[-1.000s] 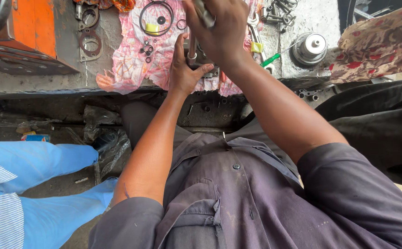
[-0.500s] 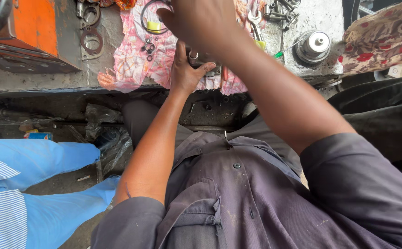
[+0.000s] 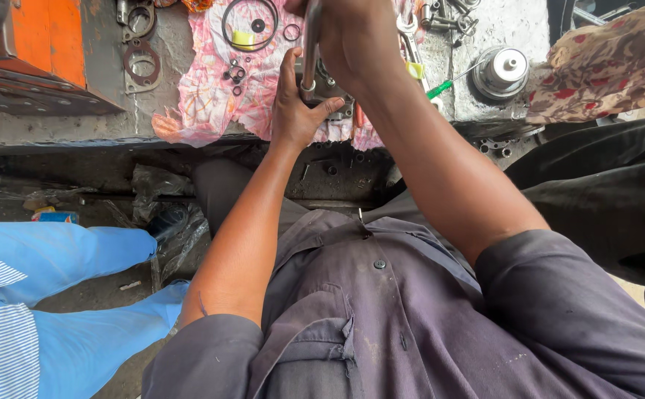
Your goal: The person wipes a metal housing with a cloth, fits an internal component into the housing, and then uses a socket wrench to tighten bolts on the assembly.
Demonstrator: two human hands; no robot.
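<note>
From the camera on your head, you look down at a grey workbench (image 3: 56,129) with a pink patterned cloth (image 3: 204,96) spread on it.

Your right hand (image 3: 355,41) is up high, with its fingers curled tight around a shiny metal tool (image 3: 310,52) that stands almost straight up. Your left hand (image 3: 296,103) is just under it. Its fingers are spread and pressed flat on a dark metal part (image 3: 333,92) at the front edge of the bench, and its thumb sticks out to the side, touching the part. This hand grips nothing; it only holds the part down.

The tool's low end meets the part, right beside your left hand. I cannot tell what kind of tip it has, because your hands hide it.

Lots of bits lie loose on the cloth: a big black rubber ring (image 3: 250,22), small rings and nuts. A flat gasket (image 3: 141,63) and a round silver piece (image 3: 501,72) sit near. So the part looks only half done, with many pieces waiting.

A person in blue clothes (image 3: 49,295) stands at your left.
</note>
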